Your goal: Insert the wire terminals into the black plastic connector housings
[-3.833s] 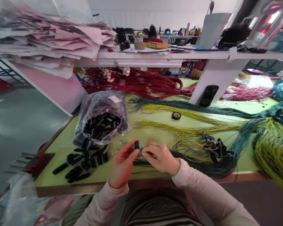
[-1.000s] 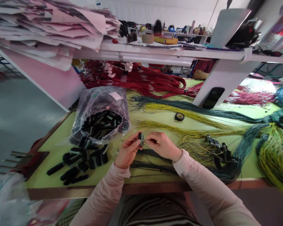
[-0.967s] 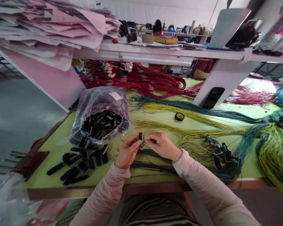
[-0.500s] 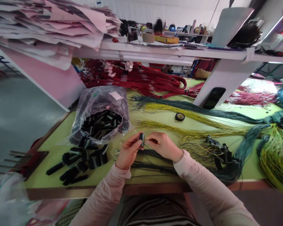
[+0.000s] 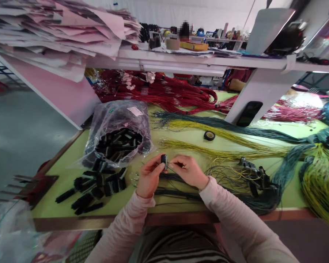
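Between thumb and fingers, my left hand (image 5: 150, 174) grips a small black connector housing (image 5: 163, 159) with a pale side. My right hand (image 5: 188, 168) is pinched close against that housing's right side; a thin wire seems to be in the pinch, though the fingers mostly cover it. Below both hands lie dark wires (image 5: 178, 192) on the green tabletop. Loose black connector housings (image 5: 89, 186) are heaped to the left, and more fill an open clear plastic bag (image 5: 120, 113) behind them. On the right, wired connectors (image 5: 256, 175) rest among yellow and dark wires.
Yellow wire bundles (image 5: 222, 150) and dark green wires (image 5: 208, 120) stretch across the table, with a black tape roll (image 5: 209, 136) between. Red wires (image 5: 164, 93) lie under the shelf (image 5: 175, 63). A phone (image 5: 249, 113) leans on the post. A spiked metal rack (image 5: 41, 186) stands at the left edge.
My right hand has shifted slightly left, closer to the housing. The housing has turned a little in my left hand, showing more of its black face.
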### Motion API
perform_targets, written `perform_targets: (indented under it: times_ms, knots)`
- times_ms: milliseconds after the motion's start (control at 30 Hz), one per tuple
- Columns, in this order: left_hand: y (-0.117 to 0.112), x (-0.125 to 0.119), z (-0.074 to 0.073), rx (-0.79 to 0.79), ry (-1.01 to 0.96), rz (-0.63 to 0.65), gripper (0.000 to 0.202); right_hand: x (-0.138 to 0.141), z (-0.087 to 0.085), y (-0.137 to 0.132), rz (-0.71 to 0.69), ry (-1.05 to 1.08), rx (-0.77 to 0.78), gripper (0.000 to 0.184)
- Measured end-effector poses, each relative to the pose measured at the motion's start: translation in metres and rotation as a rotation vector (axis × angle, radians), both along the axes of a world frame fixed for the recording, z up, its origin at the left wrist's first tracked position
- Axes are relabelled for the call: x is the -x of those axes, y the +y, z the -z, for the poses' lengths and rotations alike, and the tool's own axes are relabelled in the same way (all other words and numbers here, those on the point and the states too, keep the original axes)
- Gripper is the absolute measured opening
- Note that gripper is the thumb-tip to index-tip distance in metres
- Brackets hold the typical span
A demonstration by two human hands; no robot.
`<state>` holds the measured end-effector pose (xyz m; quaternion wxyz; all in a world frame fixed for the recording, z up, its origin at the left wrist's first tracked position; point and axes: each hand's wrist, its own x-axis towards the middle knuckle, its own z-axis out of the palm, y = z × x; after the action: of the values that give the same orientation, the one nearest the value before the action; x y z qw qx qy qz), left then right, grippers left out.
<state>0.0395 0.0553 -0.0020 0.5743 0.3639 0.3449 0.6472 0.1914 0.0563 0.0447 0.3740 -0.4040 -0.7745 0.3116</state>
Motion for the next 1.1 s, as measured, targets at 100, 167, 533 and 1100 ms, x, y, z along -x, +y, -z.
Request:
perform_targets:
  times_ms: [100,167,533,1100]
  knots:
    - [0.000,-0.001,-0.002,-0.037,0.117,0.013,0.034,-0.001,-0.001,-0.012,-0.001,-0.035,0.093,0.014]
    - [0.000,0.010,-0.005,-0.059,0.266,0.036,0.037,-0.012,-0.003,-0.021,0.007,-0.081,0.098,0.014]
    - [0.009,0.145,0.026,-0.172,1.761,-0.260,0.023,-0.243,0.005,-0.093,1.143,-0.426,0.334,0.032]
    - [-0.022,0.092,-0.005,0.242,0.026,-0.207,0.040,0.059,0.052,0.024,0.041,-0.369,0.032,0.010]
